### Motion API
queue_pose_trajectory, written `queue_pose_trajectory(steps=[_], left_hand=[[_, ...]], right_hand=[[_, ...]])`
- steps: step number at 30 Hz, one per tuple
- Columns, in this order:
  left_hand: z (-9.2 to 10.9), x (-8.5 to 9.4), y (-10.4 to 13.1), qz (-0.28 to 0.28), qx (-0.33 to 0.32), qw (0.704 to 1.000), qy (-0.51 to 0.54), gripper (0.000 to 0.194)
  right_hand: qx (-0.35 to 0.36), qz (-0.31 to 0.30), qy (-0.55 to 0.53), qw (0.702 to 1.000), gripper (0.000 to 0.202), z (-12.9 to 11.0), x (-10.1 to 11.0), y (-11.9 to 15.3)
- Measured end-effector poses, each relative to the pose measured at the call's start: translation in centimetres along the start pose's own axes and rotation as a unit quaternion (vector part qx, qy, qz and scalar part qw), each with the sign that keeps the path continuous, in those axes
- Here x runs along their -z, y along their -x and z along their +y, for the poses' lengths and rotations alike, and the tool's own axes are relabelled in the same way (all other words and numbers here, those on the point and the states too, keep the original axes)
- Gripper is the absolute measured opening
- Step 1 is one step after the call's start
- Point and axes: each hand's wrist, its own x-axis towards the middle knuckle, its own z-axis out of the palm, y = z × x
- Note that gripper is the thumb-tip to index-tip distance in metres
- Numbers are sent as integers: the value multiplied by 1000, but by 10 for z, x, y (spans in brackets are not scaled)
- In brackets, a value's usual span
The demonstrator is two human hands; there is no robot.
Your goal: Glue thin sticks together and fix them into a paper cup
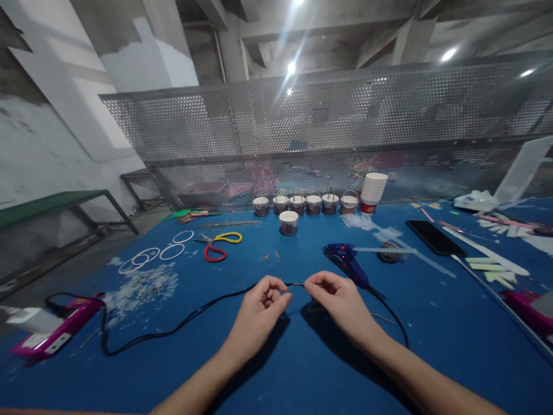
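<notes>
Both hands are low over the middle of the blue table. Between the fingertips runs a short stretch of thin grey wire (297, 283). My left hand (263, 308) has its fingers curled, with the wire's left end at its index fingertip. My right hand (334, 300) pinches the wire between thumb and forefinger. A thin grey length (383, 319) shows past the right wrist; whether it is the same wire I cannot tell. A black cable (185, 324) passes behind my left hand. The blue glue gun (352, 262), with a clear stick in its back, lies beyond my right hand.
Scissors (218, 245) and white rings (171, 252) lie left, near a pink power strip (60, 331). A small tub (288, 222) stands before a row of several similar handled tubs (313, 205). Right are stacked paper cups (374, 193), a wire coil (389, 252) and a phone (434, 237).
</notes>
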Motion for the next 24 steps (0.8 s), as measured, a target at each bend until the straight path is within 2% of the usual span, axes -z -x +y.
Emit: queue_pose_trajectory(steps=[5,17,24], left_hand=[[0,0,-1,9,-6,1000,-30,22],[6,-1,-2,-18,-14,995,-93,27],[8,-1,-3,-36,27,998,-42,28]], right_hand=[[4,-4,4,1000,19,1,0,0],[18,-3,-10,1000,19,3,2,-2],[20,14,7,1000,18,3,5,-3]])
